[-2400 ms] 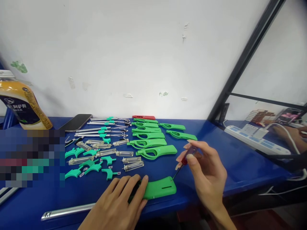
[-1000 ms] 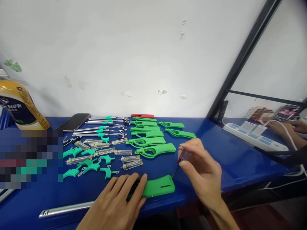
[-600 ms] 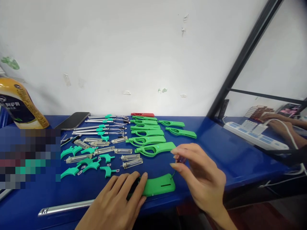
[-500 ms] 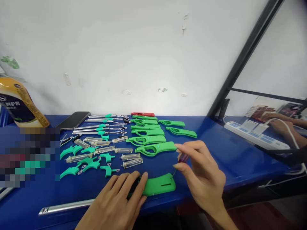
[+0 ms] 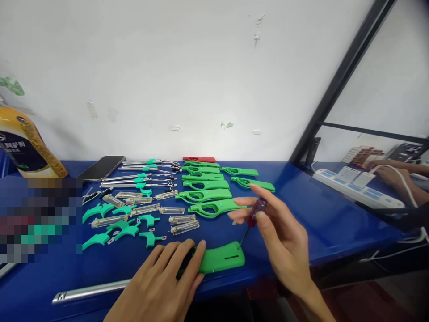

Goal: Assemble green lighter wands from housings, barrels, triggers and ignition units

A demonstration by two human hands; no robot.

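Note:
A green lighter body point(image 5: 223, 258) lies near the table's front edge, and my left hand point(image 5: 167, 275) presses and grips its left part. A metal tube point(image 5: 90, 290) extends to the left from under that hand. My right hand point(image 5: 283, 241) holds a small screwdriver point(image 5: 258, 210) with a dark purple handle between thumb and fingers. The screwdriver's thin shaft slants down to the right end of the green body. Behind my hands lie several green lighter shells point(image 5: 217, 206), and to their left are clear fuel tanks point(image 5: 172, 210) and teal triggers point(image 5: 149, 239).
Several metal rods with wires point(image 5: 134, 184) and a phone point(image 5: 102, 168) lie at the back left, near a yellow bottle point(image 5: 33, 143). A red shell point(image 5: 199, 159) is by the wall. On the right are a power strip point(image 5: 362, 190) and another person's hand point(image 5: 395, 176).
The fingers of my right hand have shifted around the screwdriver, whose handle now shows more and sits higher. My left hand still holds the green body in place.

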